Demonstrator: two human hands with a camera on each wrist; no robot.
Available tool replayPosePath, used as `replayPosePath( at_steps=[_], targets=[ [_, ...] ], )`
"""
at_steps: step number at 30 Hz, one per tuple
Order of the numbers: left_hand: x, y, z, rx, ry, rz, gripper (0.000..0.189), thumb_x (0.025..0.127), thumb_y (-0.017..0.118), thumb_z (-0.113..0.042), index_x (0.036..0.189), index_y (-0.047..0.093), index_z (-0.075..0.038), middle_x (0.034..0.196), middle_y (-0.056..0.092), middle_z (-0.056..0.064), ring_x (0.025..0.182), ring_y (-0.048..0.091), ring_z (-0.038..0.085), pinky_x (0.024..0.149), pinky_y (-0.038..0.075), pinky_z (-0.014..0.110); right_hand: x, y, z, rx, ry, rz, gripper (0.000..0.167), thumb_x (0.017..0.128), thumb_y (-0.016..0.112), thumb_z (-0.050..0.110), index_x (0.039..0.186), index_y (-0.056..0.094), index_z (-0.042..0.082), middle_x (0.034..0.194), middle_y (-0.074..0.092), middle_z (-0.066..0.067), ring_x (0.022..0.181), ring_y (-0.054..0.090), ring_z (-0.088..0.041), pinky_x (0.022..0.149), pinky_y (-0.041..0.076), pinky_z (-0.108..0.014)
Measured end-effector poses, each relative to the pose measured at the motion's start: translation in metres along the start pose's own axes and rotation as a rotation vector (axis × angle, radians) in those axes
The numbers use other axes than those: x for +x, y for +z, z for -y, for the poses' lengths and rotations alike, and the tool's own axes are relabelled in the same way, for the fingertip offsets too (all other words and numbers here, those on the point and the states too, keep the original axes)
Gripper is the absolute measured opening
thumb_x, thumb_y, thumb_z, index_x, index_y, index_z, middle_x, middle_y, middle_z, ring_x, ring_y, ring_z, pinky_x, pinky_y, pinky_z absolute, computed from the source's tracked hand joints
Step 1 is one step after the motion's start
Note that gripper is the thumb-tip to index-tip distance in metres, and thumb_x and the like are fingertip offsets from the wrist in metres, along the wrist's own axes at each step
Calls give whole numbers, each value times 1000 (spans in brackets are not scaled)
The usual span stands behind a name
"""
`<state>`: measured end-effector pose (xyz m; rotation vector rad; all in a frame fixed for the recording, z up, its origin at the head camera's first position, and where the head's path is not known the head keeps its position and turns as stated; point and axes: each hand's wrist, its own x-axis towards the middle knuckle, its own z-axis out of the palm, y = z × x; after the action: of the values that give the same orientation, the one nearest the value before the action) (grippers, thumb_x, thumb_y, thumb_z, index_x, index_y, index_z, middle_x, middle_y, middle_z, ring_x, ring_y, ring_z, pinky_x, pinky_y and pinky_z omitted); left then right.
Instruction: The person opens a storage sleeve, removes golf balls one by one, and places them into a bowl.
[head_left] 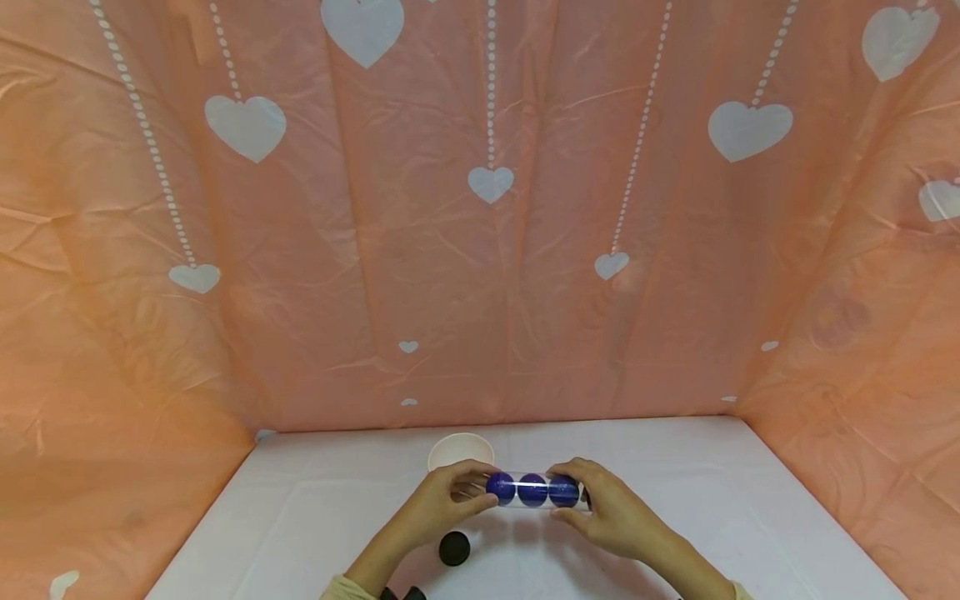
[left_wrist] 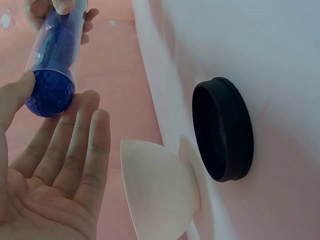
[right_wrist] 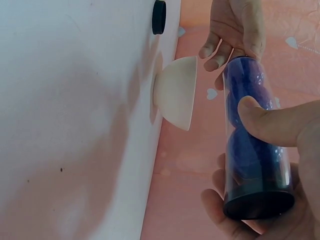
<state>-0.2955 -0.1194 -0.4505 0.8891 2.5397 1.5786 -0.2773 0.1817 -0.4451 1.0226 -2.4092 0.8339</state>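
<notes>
A clear plastic tube [head_left: 517,502] with a black base [right_wrist: 259,205] lies level above the table, holding three blue balls [head_left: 532,490] in a row. My right hand [head_left: 617,515] grips it near the base, thumb along its side. The endmost dimpled blue ball [left_wrist: 51,94] bulges from the tube's uncapped end. There my left hand [head_left: 442,502] pinches this ball between thumb and fingertips, its fingers stretched out fairly straight. A round black cap [left_wrist: 222,130] rests on the table below the left hand.
Behind the left hand, a cream bowl [head_left: 461,448] stands on the white-covered table [head_left: 675,467]. Orange sheets with white hearts [head_left: 491,292] wall in the table at the back and both sides.
</notes>
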Motion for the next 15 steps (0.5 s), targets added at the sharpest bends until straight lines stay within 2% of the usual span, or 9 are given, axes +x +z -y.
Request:
replayPosePath(
  at_steps=[8, 15],
  targets=[
    [0, -3, 1, 14, -6, 1, 33, 101, 79, -26, 130, 74, -11, 111, 78, 2, 98, 73, 12, 88, 60, 25, 0, 0, -1, 22, 40, 23, 40, 88, 90, 17, 124, 72, 13, 108, 70, 10, 96, 61, -4, 84, 57, -34],
    [1, -9, 3, 0, 10, -34, 34, 100, 80, -24, 130, 73, -9, 115, 78, 7, 100, 74, 14, 89, 61, 26, 0, -2, -2, 18, 59, 27, 40, 89, 90, 20, 124, 73, 10, 110, 70, 11, 98, 61, -5, 86, 58, -35]
  ],
)
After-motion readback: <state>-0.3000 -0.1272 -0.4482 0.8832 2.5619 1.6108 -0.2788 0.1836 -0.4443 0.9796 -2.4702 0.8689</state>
